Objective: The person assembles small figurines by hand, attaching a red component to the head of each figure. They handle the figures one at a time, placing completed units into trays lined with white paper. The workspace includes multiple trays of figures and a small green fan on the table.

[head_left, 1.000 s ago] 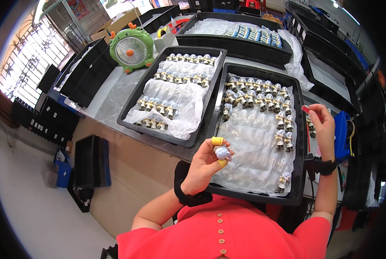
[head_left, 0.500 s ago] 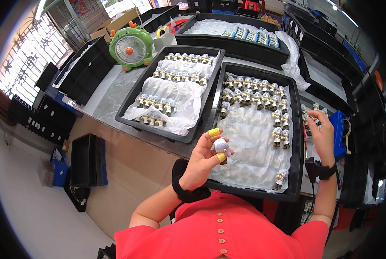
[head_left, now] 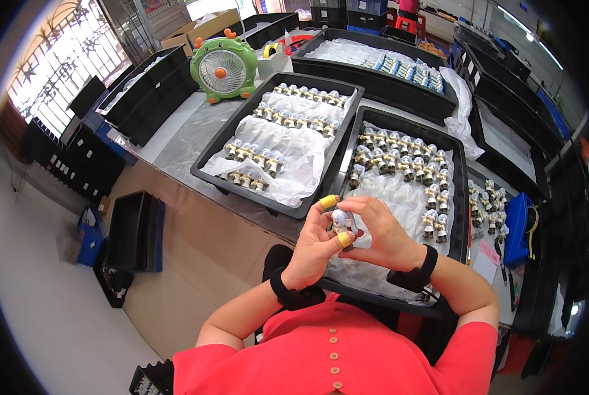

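Over the near left part of a black tray (head_left: 461, 217), my left hand (head_left: 306, 255) pinches a small pale-haired figurine (head_left: 339, 220). Yellow tape wraps its thumb and one finger. My right hand (head_left: 393, 238) meets it from the other side, thumb and fingers curved around the figurine. Whether a small part sits between those right fingertips is hidden. Inside the tray, rows of similar figurines (head_left: 406, 161) lie on white paper (head_left: 380, 191) along the far and right sides. My right wrist and forearm cover the tray's near right corner.
A second black tray (head_left: 205, 158) with figurine rows stands to the left, beside a green fan (head_left: 223, 69). At right, loose figurines (head_left: 485, 204) lie near a blue case (head_left: 519, 230), a paper slip (head_left: 485, 260) and pens. A deep black bin (head_left: 373, 79) stands behind.
My right hand has come from above the loose figurines at the right to the figurine in my left hand. The left hand stays nearly in place. The whole view has shifted slightly.
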A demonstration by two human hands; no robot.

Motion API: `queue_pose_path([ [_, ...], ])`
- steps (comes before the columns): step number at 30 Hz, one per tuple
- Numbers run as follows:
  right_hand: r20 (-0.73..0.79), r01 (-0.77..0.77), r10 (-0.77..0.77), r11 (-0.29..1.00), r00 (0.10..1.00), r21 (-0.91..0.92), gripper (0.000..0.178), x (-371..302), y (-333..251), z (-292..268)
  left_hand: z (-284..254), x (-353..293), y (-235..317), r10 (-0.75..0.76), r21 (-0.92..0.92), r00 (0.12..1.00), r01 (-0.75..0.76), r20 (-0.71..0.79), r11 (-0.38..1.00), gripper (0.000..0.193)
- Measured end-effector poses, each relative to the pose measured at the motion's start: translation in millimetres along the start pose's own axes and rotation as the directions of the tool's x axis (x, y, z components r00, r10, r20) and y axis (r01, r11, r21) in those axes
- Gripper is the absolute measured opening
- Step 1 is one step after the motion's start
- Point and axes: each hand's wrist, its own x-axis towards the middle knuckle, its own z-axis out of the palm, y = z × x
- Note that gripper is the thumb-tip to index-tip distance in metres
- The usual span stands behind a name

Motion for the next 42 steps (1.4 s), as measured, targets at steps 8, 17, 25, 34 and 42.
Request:
queue_pose_path([
  [8,-0.070,0.035,-0.025,0.987,0.997,0.158,0.078,-3,6,-2,-11,3,-8,0.006,0.098,1.000,-0.005,-0.010,0.995,0.040],
  [17,-0.135,0.079,-0.066,0.993,0.989,0.091,0.091,-5,-2,1,3,6,13,-0.170,-0.221,0.965,0.214,0.201,0.952,0.045],
  [25,-0.113,0.110,-0.103,0.992,0.988,0.056,0.100,-5,13,15,-5,3,4,-0.125,0.078,0.982,0.115,0.139,0.990,0.047],
  [34,-0.102,0.040,-0.016,0.973,0.995,0.228,0.088,-2,14,12,-5,6,4,-0.116,-0.111,0.981,0.133,0.153,0.985,0.047],
  [42,-0.002,-0.133,0.144,0.924,0.990,0.358,0.082,-7,13,8,-8,11,1,-0.133,-0.125,0.972,0.159,0.194,0.979,0.045],
])
